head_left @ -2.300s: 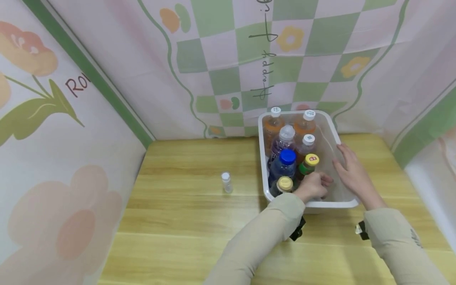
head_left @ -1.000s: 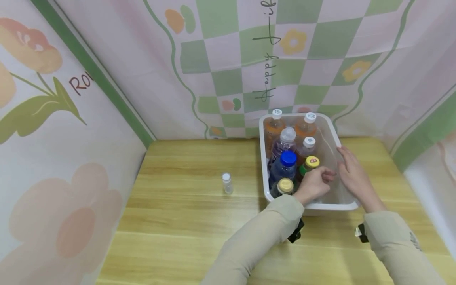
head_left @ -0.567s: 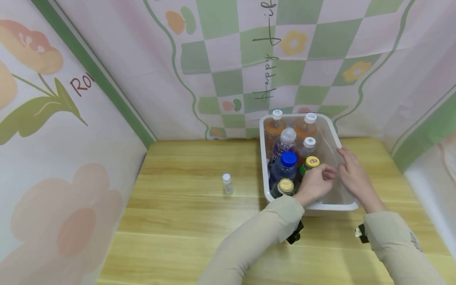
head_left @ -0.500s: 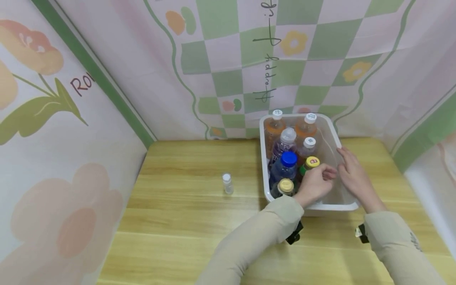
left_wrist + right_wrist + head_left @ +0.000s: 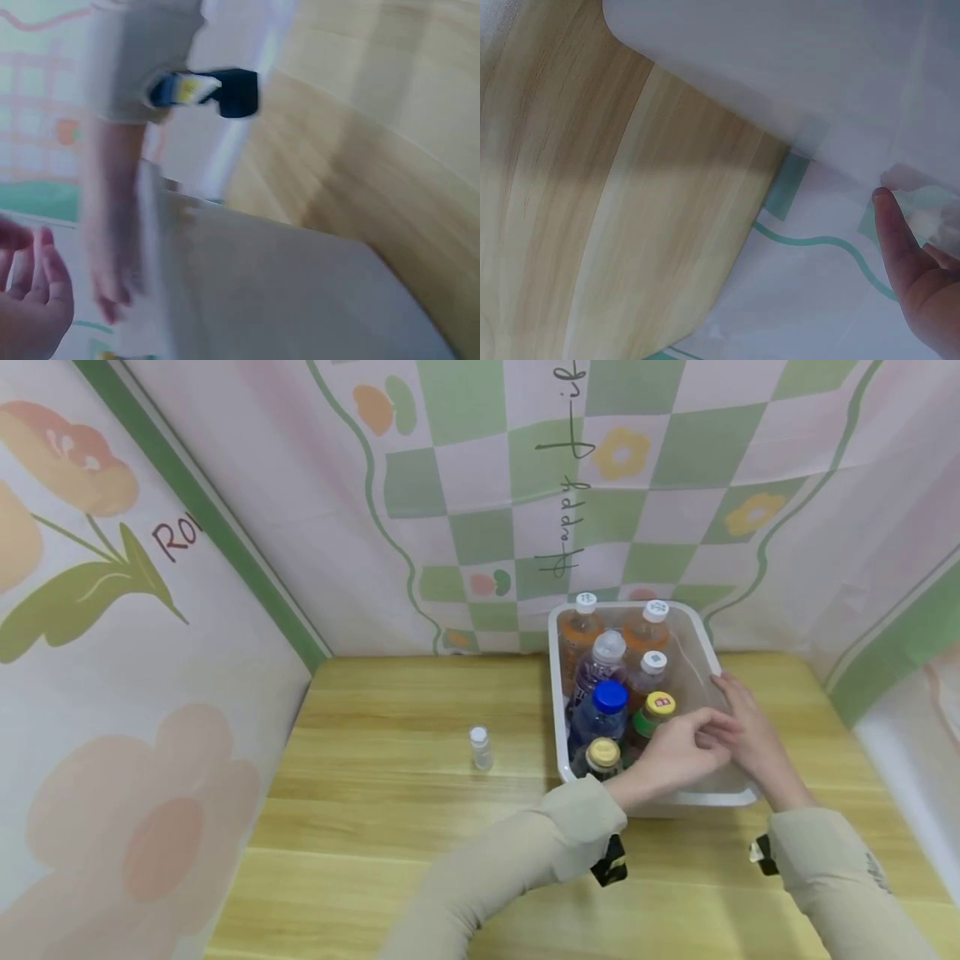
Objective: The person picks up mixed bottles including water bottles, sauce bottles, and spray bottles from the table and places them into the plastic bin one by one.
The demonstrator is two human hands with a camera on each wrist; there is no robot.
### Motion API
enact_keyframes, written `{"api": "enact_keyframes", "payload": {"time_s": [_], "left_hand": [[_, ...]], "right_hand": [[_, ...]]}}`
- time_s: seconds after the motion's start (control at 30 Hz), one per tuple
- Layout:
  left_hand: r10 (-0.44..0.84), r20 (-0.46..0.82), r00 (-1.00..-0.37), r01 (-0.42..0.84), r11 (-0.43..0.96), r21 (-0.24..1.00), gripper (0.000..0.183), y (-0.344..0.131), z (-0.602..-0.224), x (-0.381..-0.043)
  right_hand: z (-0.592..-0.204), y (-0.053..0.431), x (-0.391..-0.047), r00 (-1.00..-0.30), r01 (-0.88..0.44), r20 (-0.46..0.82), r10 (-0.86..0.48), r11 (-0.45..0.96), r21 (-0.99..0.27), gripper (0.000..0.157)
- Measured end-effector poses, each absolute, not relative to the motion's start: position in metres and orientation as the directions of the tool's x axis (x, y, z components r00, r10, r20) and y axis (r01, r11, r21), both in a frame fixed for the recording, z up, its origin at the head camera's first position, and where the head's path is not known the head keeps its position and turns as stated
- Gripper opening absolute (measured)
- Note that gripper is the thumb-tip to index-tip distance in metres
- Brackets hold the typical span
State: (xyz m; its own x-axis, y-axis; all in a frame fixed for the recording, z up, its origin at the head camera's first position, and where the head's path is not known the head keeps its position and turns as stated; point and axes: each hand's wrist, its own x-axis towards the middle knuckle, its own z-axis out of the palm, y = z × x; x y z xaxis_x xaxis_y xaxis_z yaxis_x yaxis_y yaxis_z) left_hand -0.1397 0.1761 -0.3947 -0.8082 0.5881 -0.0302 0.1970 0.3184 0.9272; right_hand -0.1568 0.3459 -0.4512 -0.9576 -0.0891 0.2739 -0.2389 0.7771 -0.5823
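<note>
In the head view a white plastic tub (image 5: 557,693) stands at the table's back right with several capped bottles inside. My left hand (image 5: 686,747) hovers over its front right part, fingers loosely curled and holding nothing. Its curled fingers also show in the left wrist view. Nearest to it are a bottle with a yellow lid (image 5: 660,702) and a jar with a cream lid (image 5: 603,752). My right hand (image 5: 761,752) rests along the tub's right rim, partly behind the left. A straight finger (image 5: 894,225) touches the translucent wall in the right wrist view.
A small clear vial with a white cap (image 5: 481,747) stands left of the tub on the wooden table (image 5: 360,827). Also inside the tub are a blue-capped bottle (image 5: 609,697) and white-capped bottles of orange drink (image 5: 647,631). A patterned curtain (image 5: 472,535) hangs behind.
My left hand has risen from among the bottles and moved right, close to my right hand. More of the yellow-lidded bottle shows. My right hand stays at the rim.
</note>
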Motion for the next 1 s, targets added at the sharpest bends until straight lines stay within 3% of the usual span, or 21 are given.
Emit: {"api": "enact_keyframes", "payload": {"time_s": [0.2,0.43,0.73,1.0], "left_hand": [[0.755,-0.01,-0.656,0.286,0.261,0.922,0.032,0.149,-0.365,-0.138],[0.806,0.035,-0.591,0.286,0.169,0.943,0.033,0.112,-0.335,-0.15],[0.765,0.138,-0.629,0.356,0.125,0.926,0.031,0.06,-0.301,-0.172],[0.652,0.178,-0.737,0.327,0.114,0.938,0.031,0.017,-0.299,-0.196]], "right_hand": [[-0.452,0.347,-0.156,-0.942,-0.284,0.317,-0.106,0.755,-0.591,0.064],[-0.445,0.347,-0.163,-0.986,-0.143,0.153,-0.062,0.789,-0.598,0.061],[-0.444,0.347,-0.163,-0.99,-0.113,0.132,-0.039,0.782,-0.613,0.054],[-0.448,0.346,-0.16,-0.993,-0.094,0.111,-0.032,0.782,-0.616,0.054]]}}
